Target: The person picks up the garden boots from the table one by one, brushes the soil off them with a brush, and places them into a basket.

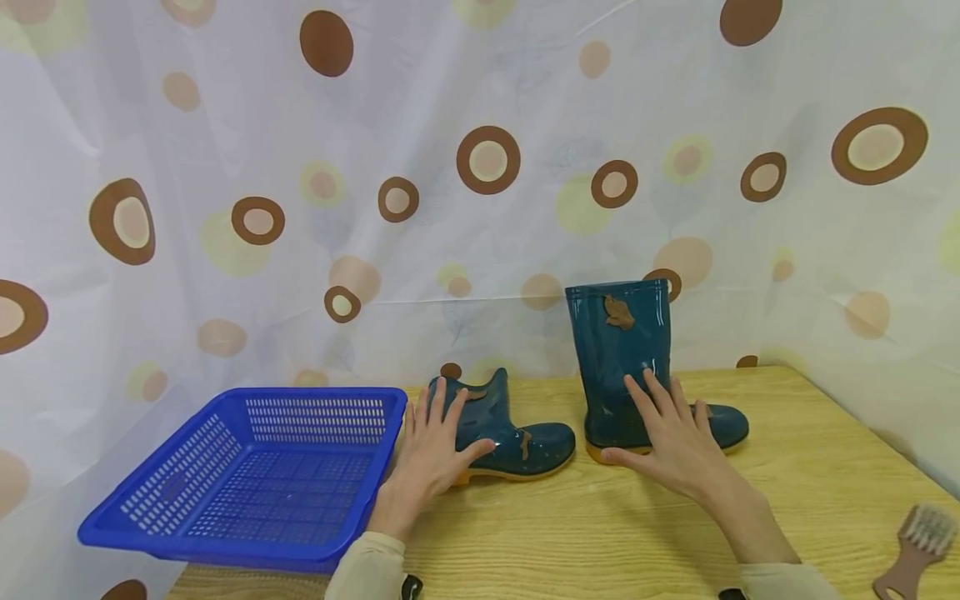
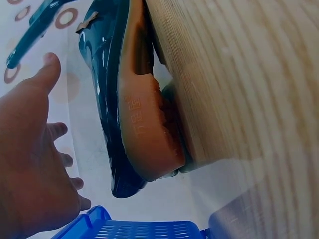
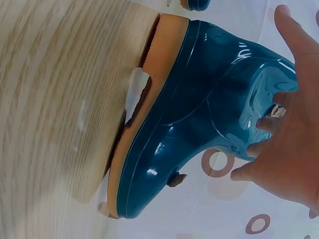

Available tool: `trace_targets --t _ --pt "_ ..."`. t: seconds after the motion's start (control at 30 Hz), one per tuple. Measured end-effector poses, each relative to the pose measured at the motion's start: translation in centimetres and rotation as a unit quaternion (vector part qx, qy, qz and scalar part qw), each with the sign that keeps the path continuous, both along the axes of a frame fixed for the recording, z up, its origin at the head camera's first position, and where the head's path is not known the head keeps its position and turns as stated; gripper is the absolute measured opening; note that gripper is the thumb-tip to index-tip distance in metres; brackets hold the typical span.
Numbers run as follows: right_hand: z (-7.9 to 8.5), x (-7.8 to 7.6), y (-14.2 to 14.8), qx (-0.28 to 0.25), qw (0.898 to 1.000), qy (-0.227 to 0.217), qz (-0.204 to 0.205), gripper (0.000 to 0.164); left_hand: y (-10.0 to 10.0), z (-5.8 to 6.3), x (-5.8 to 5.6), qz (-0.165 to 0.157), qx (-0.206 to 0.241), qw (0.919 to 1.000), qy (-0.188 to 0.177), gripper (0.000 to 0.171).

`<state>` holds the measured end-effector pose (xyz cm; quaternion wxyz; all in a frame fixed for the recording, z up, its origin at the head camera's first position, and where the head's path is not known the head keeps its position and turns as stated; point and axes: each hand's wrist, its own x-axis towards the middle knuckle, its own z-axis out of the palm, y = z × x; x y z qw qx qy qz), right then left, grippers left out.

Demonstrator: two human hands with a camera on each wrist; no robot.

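Note:
Two dark teal rubber boots with orange soles stand on the wooden table, toes to the right. The left boot (image 1: pixel 536 446) looks lower, its top edge dipping in the middle; the right boot (image 1: pixel 611 367) has a tall upright shaft. Brown patches (image 1: pixel 619 312) stick to both. My left hand (image 1: pixel 427 450) is spread in front of the left boot's shaft, and in the left wrist view a gap shows between hand and boot (image 2: pixel 112 99). Spread likewise, my right hand (image 1: pixel 678 442) overlaps the right boot's lower part, fingers pointing up. Neither hand holds anything.
A blue plastic basket (image 1: pixel 390 417) with slotted walls stands at the left, close beside my left forearm. Near the right front corner lies a brush (image 1: pixel 918 542) with pale bristles and a brownish handle. A dotted white sheet (image 1: pixel 420 275) hangs behind the table (image 1: pixel 525 542).

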<state>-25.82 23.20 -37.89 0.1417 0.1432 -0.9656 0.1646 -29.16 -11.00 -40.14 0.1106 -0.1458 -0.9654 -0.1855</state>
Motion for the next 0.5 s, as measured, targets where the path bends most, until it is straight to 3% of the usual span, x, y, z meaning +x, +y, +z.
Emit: trace_targets --t 0.5 --pt "0.8 -0.1 1.9 -0.011 0.999 -0.031 -0.023 0.1 0.0 0.1 -0.1 0.03 0.074 0.9962 -0.035 0.076"
